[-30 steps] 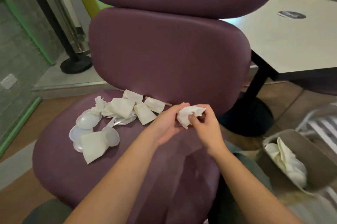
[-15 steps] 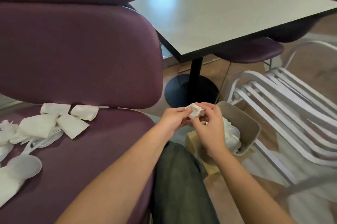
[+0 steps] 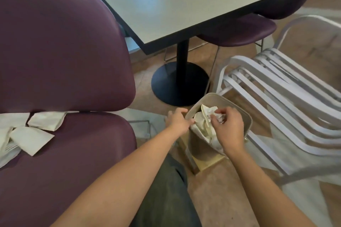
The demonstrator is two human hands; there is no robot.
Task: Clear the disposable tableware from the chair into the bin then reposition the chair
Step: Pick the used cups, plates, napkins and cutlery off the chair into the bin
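The purple padded chair (image 3: 60, 57) fills the left. Flattened white paper cups (image 3: 31, 140) and other white tableware lie on its seat at the far left. A beige bin (image 3: 247, 125) stands on the floor to the chair's right, holding white plates and crumpled paper (image 3: 204, 125). My right hand (image 3: 227, 128) is over the bin's mouth and pinches a crumpled white napkin (image 3: 219, 117). My left hand (image 3: 178, 119) is at the bin's left rim with curled fingers; whether it grips the rim is unclear.
A white table (image 3: 184, 1) on a black pedestal base (image 3: 179, 82) stands behind the bin. A white slatted chair (image 3: 287, 97) is close on the right. Another purple seat (image 3: 239, 31) sits under the table. My dark trouser leg (image 3: 166, 186) is below.
Both hands carried the crumpled napkin from above the chair seat rightward and down to the bin. The left hand has let go of it and moved to the bin's rim.
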